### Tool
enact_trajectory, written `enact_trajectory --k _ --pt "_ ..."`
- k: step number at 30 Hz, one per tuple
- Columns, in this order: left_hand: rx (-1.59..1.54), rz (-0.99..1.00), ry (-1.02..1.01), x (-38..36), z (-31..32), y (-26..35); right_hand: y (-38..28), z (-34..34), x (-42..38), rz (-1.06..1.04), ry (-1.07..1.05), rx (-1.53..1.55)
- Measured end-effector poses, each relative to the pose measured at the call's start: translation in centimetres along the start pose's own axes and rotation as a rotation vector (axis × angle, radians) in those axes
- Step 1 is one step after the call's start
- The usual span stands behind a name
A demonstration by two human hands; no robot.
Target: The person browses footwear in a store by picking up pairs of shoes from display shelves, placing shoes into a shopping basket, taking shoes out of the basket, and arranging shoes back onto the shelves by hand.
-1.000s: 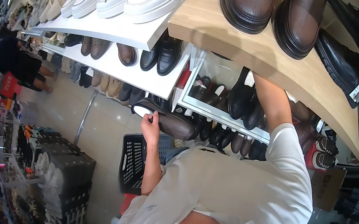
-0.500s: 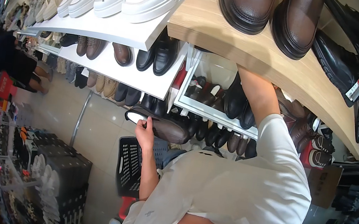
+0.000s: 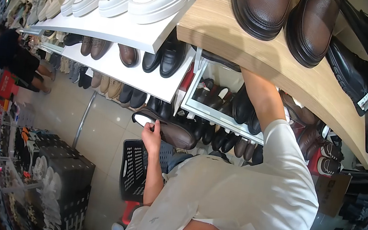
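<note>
My left hand (image 3: 152,132) is closed on the heel end of a dark brown leather shoe (image 3: 174,134). The shoe has a white insole, and its toe points right. It is held in front of the lower rows of shoes, above a black perforated basket (image 3: 134,164). My right forearm (image 3: 264,95) reaches up under the light wooden shelf (image 3: 244,46), which hides my right hand. Just left of that forearm, the edge of a dark shoe (image 3: 221,61) shows below the shelf.
Two brown leather shoes (image 3: 259,8) stand on the wooden shelf, with black shoes (image 3: 350,71) to their right. White sneakers (image 3: 157,0) line the white shelf at upper left. A glass-fronted, white-framed shelf (image 3: 221,113) holds dark shoes. A person (image 3: 19,60) is at far left.
More of the dark shoe edge shows beneath the wooden shelf, left of my right forearm. The view has shifted slightly; my left hand still grips the brown shoe.
</note>
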State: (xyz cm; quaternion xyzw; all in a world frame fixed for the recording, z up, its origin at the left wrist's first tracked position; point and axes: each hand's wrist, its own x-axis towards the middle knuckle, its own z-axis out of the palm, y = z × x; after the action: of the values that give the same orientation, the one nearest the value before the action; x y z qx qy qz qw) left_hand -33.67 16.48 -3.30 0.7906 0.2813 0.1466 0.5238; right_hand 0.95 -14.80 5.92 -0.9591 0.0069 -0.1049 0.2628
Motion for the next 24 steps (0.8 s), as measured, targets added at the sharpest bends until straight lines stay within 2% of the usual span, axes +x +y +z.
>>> enact_trajectory --k 3,12,15,17,18,19,20,21,23,24 --pt "0.006 0.058 0.011 0.1 0.4 -0.7 -0.1 0.3 0.3 0.002 0.005 0.001" --pt "-0.033 0.044 -0.045 0.3 2.1 1.0 -0.6 1.4 -0.3 -0.003 0.075 0.04" --pt "-0.041 0.117 -0.047 0.9 3.4 2.0 -1.3 1.5 -3.4 -0.058 0.181 0.117" --pt "-0.026 0.149 -0.082 1.6 4.8 3.0 -1.9 2.5 -8.5 -0.174 0.3 0.219" --pt "-0.016 0.184 -0.152 1.8 5.2 3.8 -1.1 3.8 -11.5 -0.22 0.301 0.268" --pt "0.001 0.215 -0.221 1.8 5.2 4.4 -5.1 -1.1 -16.2 0.009 -0.031 0.563" --pt "0.056 0.273 -0.312 2.3 5.3 5.2 -4.3 0.2 -19.1 0.025 -0.068 0.587" --pt "0.028 0.475 -0.422 3.1 5.2 6.1 -3.2 1.4 -21.5 0.04 -0.108 0.611" --pt "0.087 0.597 -0.784 4.9 4.7 8.1 -3.8 0.2 -26.0 0.033 -0.1 0.529" --pt "0.143 0.661 -0.891 5.4 4.8 9.2 -3.5 -0.1 -26.6 0.029 -0.098 0.532"
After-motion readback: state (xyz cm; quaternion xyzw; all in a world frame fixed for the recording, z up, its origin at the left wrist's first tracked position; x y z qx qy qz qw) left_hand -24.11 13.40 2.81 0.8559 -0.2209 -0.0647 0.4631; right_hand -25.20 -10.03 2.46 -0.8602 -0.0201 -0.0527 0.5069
